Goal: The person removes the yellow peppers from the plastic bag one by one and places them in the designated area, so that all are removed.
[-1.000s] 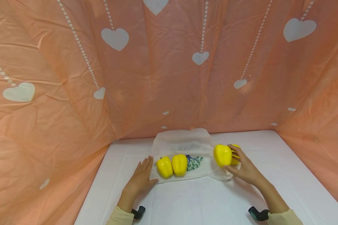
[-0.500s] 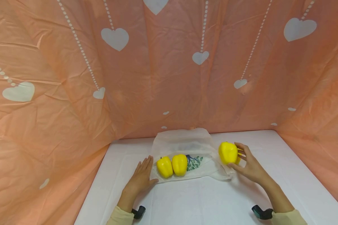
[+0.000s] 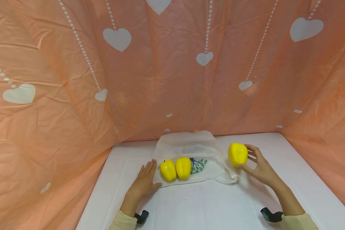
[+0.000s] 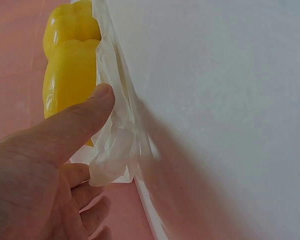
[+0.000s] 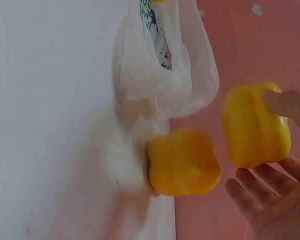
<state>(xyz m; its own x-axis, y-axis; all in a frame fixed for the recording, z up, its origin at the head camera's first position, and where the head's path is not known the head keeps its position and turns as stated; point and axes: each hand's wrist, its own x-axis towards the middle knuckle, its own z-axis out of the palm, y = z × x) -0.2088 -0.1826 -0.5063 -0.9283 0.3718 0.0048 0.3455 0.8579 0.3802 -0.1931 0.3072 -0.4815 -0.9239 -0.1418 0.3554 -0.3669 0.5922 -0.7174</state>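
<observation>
My right hand (image 3: 260, 166) grips a yellow bell pepper (image 3: 238, 155) between thumb and fingers, to the right of the white plastic bag (image 3: 218, 172). A second pepper (image 5: 184, 162) stands on the table beneath it in the right wrist view; in the head view the held one hides it. Two more yellow peppers (image 3: 168, 170) lie side by side on the left part of the bag. At the bag's left edge, my left hand (image 3: 144, 180) rests with fingers straight. The left wrist view has its thumb (image 4: 97, 102) against the crumpled bag edge (image 4: 115, 150).
A green and blue tree print (image 3: 199, 166) marks the bag's middle. The white table (image 3: 184, 207) ends at the back and sides against a peach sheet (image 3: 172, 80) with white hearts.
My right hand has moved right with the held pepper, off the bag's right end. The other pepper on that side has gone out of sight behind it. My left hand has stayed still.
</observation>
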